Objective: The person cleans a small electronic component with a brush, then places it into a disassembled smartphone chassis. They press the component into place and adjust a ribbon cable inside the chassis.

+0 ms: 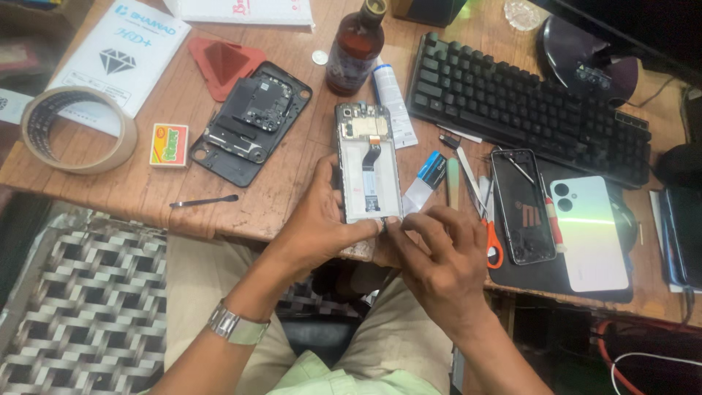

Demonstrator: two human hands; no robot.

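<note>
wrist: silver metal watch (235, 325) | shirt: pale green (322, 380) | trousers: beige (201, 285) | forearms bare

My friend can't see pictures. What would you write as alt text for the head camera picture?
Two hands work on an opened phone on a wooden desk: the left hand grips its lower left edge while the right hand touches its bottom end. Around it lie another dismantled phone, a tape roll, a brown bottle and a black keyboard.
</note>
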